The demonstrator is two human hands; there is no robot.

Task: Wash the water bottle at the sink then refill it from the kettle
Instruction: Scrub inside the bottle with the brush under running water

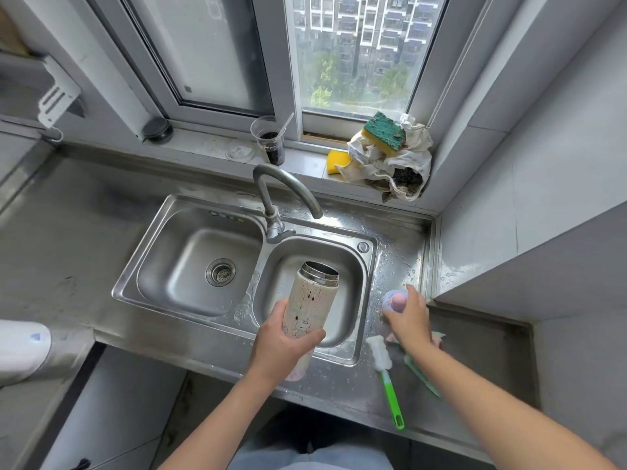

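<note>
Left hand (283,347) fingers wrapped round uncapped bottle (310,301) over right sink (368,266) basin, right hand (409,318) fingers holding lid (393,298) on worktop (400,266)

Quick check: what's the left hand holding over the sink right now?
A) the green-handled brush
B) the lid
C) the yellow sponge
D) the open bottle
D: the left hand grips the lidless bottle over the right basin; the brush lies on the counter.
</note>
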